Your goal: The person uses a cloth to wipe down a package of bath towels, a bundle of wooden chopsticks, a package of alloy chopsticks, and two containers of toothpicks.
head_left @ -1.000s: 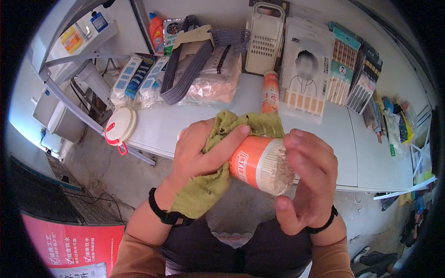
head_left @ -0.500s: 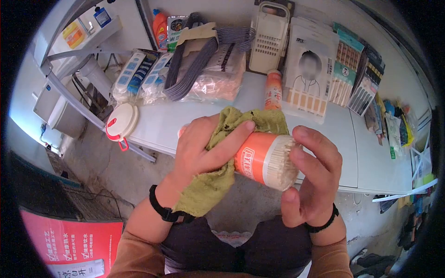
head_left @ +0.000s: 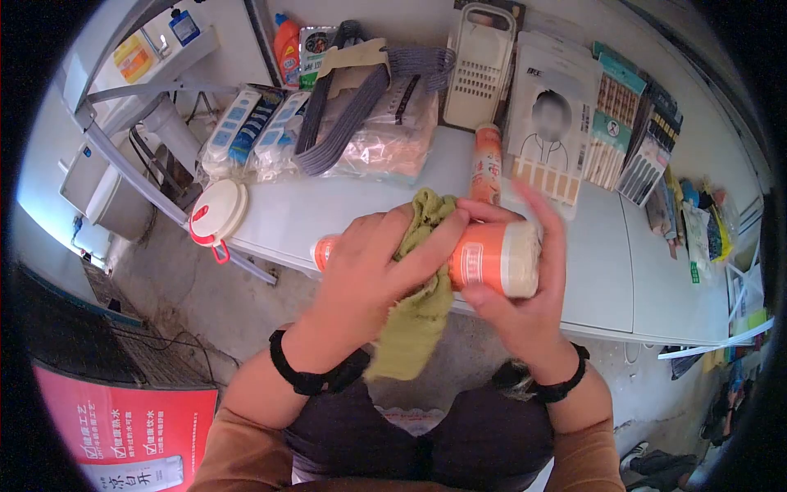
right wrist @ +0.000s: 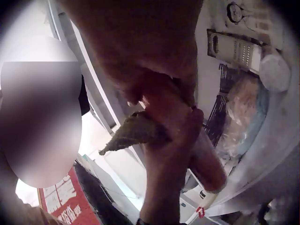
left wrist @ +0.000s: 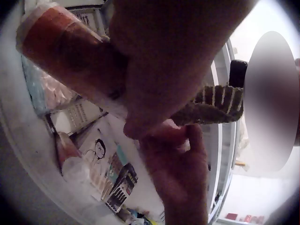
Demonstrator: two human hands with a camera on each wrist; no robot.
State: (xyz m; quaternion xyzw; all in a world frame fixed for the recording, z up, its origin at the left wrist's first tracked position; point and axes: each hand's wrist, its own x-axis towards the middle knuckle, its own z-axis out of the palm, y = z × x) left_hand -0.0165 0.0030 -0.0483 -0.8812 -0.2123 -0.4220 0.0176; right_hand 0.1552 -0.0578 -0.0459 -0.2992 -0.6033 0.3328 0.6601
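An orange-and-white cylindrical pack (head_left: 480, 256) of thin sticks lies nearly level between the hands in the head view. My left hand (head_left: 361, 271) grips its middle through a green cloth (head_left: 410, 332) that hangs below. At the pack's right end, my right hand (head_left: 529, 299) holds it with thumb below and fingers above. The pack's other end (left wrist: 51, 30) sticks out past the left hand in the left wrist view. In the right wrist view the cloth (right wrist: 131, 133) hangs beside the pack (right wrist: 208, 168).
On the white table (head_left: 574, 279) stand another orange cylinder (head_left: 487, 164), a grater (head_left: 478, 70), grey hangers (head_left: 340, 123), bagged goods (head_left: 385, 139) and flat packs (head_left: 551, 123). A white round lid with red parts (head_left: 220, 211) is at the left edge. A red printed sheet (head_left: 139, 426) is lower left.
The right hand has moved from beside the stick end to holding the pack. The pack has turned closer to level, and the cloth has bunched around it, hanging more steeply.
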